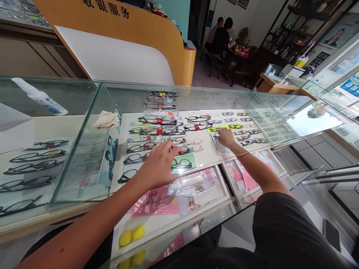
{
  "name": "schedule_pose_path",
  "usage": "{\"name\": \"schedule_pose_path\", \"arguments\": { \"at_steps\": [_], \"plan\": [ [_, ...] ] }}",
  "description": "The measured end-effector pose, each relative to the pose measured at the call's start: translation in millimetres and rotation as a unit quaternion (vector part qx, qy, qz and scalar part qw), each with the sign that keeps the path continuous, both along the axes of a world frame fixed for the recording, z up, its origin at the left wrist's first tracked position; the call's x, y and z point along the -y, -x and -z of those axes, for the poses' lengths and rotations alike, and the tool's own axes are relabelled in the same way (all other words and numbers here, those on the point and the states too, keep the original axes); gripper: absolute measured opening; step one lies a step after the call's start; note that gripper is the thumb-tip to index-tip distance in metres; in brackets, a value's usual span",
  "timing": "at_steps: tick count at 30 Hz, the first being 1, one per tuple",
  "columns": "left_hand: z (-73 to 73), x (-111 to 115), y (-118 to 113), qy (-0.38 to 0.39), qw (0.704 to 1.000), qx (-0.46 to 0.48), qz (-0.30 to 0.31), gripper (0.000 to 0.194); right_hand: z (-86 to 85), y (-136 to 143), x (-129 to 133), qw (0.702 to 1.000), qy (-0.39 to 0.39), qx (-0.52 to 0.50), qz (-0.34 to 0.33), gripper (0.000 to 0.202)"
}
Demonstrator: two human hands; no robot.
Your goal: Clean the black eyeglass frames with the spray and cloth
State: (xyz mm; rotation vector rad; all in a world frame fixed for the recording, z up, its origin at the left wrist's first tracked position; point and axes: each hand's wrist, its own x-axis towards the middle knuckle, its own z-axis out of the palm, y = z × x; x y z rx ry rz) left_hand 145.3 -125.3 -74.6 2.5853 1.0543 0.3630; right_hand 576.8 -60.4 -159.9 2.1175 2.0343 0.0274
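Here the left hand (159, 164) lies palm down inside the glass display case (84, 149), fingers spread and only slightly curled, the fingertips resting on a black-rimmed pair of glasses with a red tag (182, 150) in the lower part of the white display tray (202, 149). It grips nothing that can be seen; the fingers press or touch rather than close. Just below those fingertips a second black-framed pair of glasses (182, 163) lies on a green card (190, 160). The right hand (226, 137) reaches farther in, loosely open with the fingers bent down, touching the near left corner of a smaller clear tray of many thin-rimmed glasses (246, 130); whether it has hold of a frame cannot be told, as the fingertips are hidden. A yellow-green label strip (221, 128) lies just beyond that hand.

More dark-rimmed glasses in rows (157, 123) fill the tray above the left hand. Beneath the wrists, open drawers hold clear plastic bags (193, 185) and pink paper sheets (154, 203), and two yellow round pads (131, 235) sit near the front edge. On the glass top to the left lies a white spray bottle (39, 97), with a folded beige cloth (106, 120) inside the case near the partition. Two people sit at a far dark desk (246, 56).
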Motion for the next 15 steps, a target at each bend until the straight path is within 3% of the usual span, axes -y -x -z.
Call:
{"name": "schedule_pose_path", "arguments": {
  "at_steps": [4,8,11,13,14,15],
  "plan": [
    [1.8,0.1,-0.4,0.007,1.0,-0.008,-0.001,0.058,-13.0,63.0,39.1,0.987,0.14,-0.013,-0.074,0.037],
    [0.7,1.2,-0.6,0.004,1.0,-0.01,-0.005,0.058,-38.6,116.7,93.0,0.935,0.337,-0.028,-0.105,0.031],
    [-0.7,1.6,-1.0,0.003,1.0,-0.011,-0.002,0.055,-84.6,139.7,122.7,0.869,0.468,-0.07,-0.142,0.028],
    [-1.0,1.5,-1.6,0.002,1.0,-0.012,0.0,0.054,-124.0,145.7,125.4,0.795,0.548,-0.182,-0.187,0.024],
    [-1.0,1.3,-1.9,0.0,1.0,-0.011,0.001,0.053,-142.6,146.3,120.2,0.791,0.516,-0.25,-0.215,0.025],
    [-0.8,1.1,-2.1,-0.003,1.0,-0.009,0.002,0.053,-158.3,145.7,110.9,0.82,0.433,-0.288,-0.239,0.027]
  ]
}}
